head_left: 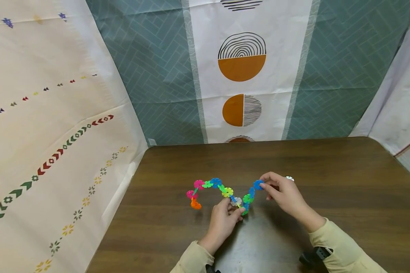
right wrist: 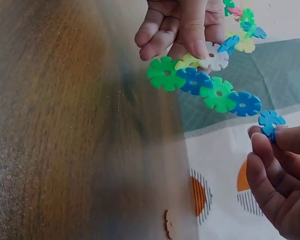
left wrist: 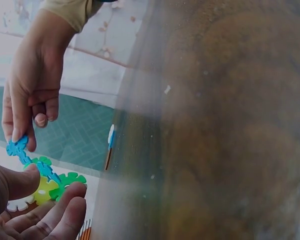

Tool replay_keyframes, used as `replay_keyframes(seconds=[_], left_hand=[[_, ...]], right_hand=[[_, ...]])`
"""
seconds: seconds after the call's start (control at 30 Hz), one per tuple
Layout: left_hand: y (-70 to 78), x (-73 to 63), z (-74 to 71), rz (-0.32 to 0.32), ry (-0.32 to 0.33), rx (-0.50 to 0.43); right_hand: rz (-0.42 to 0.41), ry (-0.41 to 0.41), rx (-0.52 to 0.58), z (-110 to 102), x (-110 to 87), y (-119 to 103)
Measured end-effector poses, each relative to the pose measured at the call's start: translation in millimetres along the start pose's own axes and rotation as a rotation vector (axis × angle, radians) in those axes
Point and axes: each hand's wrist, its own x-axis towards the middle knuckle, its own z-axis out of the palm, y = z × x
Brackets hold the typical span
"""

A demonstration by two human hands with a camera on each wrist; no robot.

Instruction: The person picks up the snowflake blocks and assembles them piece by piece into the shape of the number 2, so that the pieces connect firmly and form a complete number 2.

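A chain of notched plastic discs (head_left: 227, 192) in several colours is held above the table, its orange end at the left. My left hand (head_left: 222, 222) grips it around a white disc (right wrist: 215, 56) and a yellow disc (left wrist: 44, 191), thumb on top. Between thumb and fingers, my right hand (head_left: 287, 197) pinches a blue disc (right wrist: 271, 122). Beside that one is the blue disc (right wrist: 245, 103) at the chain's right end; whether the two are joined I cannot tell. A green disc (right wrist: 165, 73) sits at the bend near my left fingers.
A white disc (head_left: 289, 178) shows just behind my right hand. On the brown wooden table (head_left: 150, 227), an orange-brown disc (right wrist: 169, 224) is seen edge-on in the right wrist view. Patterned cloths (head_left: 157, 76) hang behind and beside the table.
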Motion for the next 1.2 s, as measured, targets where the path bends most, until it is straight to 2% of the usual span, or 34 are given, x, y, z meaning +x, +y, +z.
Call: replay_keyframes(seconds=[0.2,0.37,0.47,0.6,0.7,0.9,1.2], left_hand=[[-1.0,0.1,-0.5,0.001,-0.012,0.001],[-2.5,-0.2,-1.6,-0.002,-0.017,0.004],[-2.5,0.0,-1.8,0.003,-0.018,0.004],[-2.1,0.6,-0.9,0.009,-0.019,0.008],[-1.8,1.3,0.3,0.005,-0.019,0.002],[-1.2,1.3,0.5,-0.005,-0.011,-0.015],[1.7,1.0,3.1,0.000,-0.009,0.003]], right_hand=[[-0.020,0.009,-0.017,2.7,1.7,-0.3],[-0.048,-0.021,-0.035,4.7,2.1,-0.3],[-0.092,-0.026,-0.116,4.8,1.0,-0.1],[-0.195,0.003,-0.267,5.4,-1.4,1.4],[-0.252,0.014,-0.324,6.7,-3.2,2.6],[-0.235,-0.002,-0.336,11.8,-6.2,3.0],[-0.230,0.048,-0.360,18.8,-7.2,6.6]])
